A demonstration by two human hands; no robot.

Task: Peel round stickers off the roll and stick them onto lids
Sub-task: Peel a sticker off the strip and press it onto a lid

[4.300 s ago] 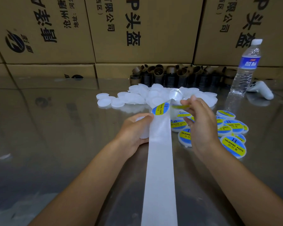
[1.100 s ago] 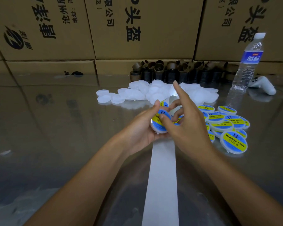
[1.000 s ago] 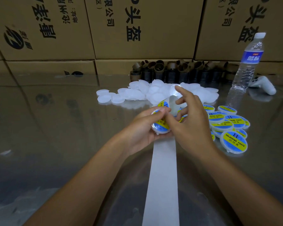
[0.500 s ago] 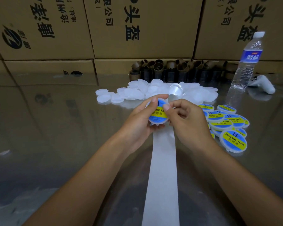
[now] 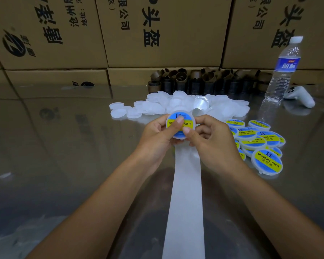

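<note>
lid [image 5: 180, 115] is up off the table [image 5: 64, 146], over the middle of the surface, pinched between both hands. left hand [image 5: 157, 136] has its fingers curled round the back and its thumb [image 5: 178, 123] flat on the round sticker [image 5: 187, 123]. right hand [image 5: 213, 141] is clamped on it the same way, thumb [image 5: 187, 131] on the lower part of the label. the sticker is blue and yellow, and i can read "paste" on it. under my hands the white backing strip [image 5: 185, 193] runs straight down the middle to the near edge. the heap of plain white lids [image 5: 157, 107] lies past my hands toward the far edge, and the labelled lids [image 5: 256, 139] are bunched just right of my right hand, overlapping each other. a water bottle [image 5: 281, 71] stands upright near the far right corner with a white handheld thing [image 5: 301, 98] lying beside it, can't tell what. brown tubes [image 5: 195, 79] line the far edge against the cardboard boxes [image 5: 157, 30].
</note>
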